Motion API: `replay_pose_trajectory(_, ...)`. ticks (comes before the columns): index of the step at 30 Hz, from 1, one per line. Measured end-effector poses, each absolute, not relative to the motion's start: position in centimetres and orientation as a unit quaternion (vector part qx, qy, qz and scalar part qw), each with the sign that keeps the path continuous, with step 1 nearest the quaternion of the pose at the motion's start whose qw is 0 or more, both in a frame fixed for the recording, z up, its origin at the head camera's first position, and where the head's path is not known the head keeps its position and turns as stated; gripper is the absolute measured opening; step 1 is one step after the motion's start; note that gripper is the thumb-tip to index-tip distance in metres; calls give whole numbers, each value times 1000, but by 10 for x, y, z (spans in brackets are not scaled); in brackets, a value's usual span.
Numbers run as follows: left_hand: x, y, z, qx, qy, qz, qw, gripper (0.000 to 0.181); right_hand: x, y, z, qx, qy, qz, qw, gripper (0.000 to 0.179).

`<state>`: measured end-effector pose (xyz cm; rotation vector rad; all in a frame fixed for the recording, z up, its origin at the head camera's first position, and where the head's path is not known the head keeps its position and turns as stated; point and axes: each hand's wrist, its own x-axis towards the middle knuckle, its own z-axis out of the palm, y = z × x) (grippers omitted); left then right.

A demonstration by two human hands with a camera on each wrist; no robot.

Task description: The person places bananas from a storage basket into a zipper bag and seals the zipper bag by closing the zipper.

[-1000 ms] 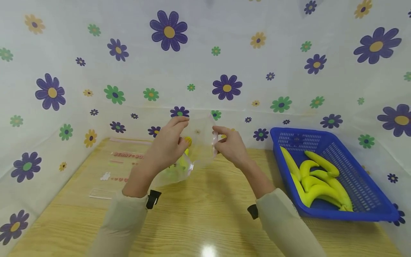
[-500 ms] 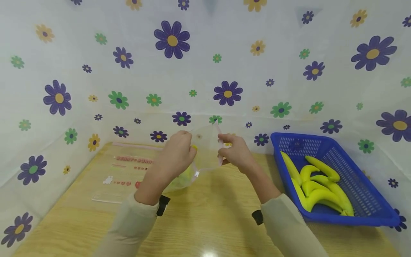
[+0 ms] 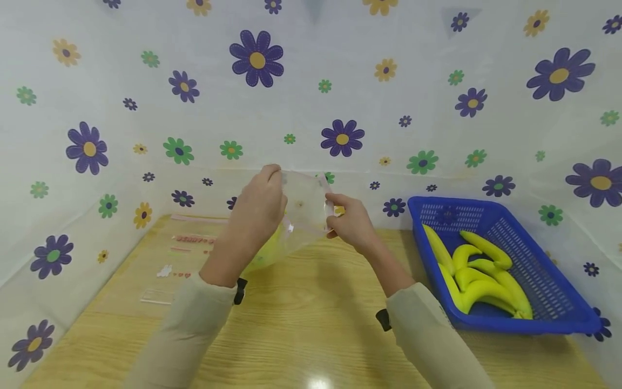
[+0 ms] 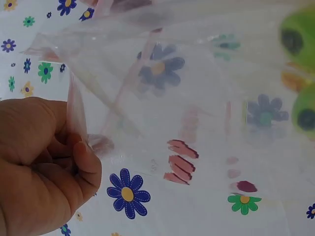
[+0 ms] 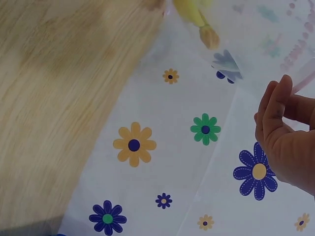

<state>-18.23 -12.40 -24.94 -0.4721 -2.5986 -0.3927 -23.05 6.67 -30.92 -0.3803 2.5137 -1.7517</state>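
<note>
Between my hands a clear plastic zip bag (image 3: 306,216) with a pinkish top edge is held up above the table. My left hand (image 3: 255,216) pinches one side of the bag's rim, its fingers curled in the left wrist view. At the other side, my right hand (image 3: 353,219) pinches the pink-edged rim between thumb and fingers. Inside the bag, a yellow banana (image 5: 189,12) with a brown tip shows in the right wrist view. Green round pieces with dark spots (image 4: 301,39) blur through the plastic in the left wrist view. My left hand hides part of the bag's body.
A second clear bag (image 3: 150,270), printed with pink letters, hearts and a white bunny, lies flat at the left. At the right stands a blue plastic basket (image 3: 559,281) holding several bananas (image 3: 486,292). Flower-patterned white sheeting (image 3: 291,97) walls the wooden table (image 3: 301,335).
My left hand dips, then rises again with its side of the bag. The rim between my hands shifts shape. My right hand keeps its pinch with little movement.
</note>
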Motion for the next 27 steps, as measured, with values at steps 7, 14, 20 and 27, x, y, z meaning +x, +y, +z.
replay_pose_trajectory(7, -167, -113, -270, -181, -944, -164, 220, 44, -230, 73, -321, -113, 818, -563, 37, 61)
replay_pose_trajectory(14, -155, -96, -297, -209, -923, -231, 227, 42, -225, 85, -340, -98, 816, -567, 48, 64)
replay_pose_trajectory(20, -152, -83, -324, -210, -923, -225, 230, 41, -224, 94, -364, -94, 813, -572, 47, 64)
replay_pose_trajectory(27, -153, -67, -349, -229, -901, -191, 315, 38, -219, 107, -385, -92, 798, -593, 53, 69)
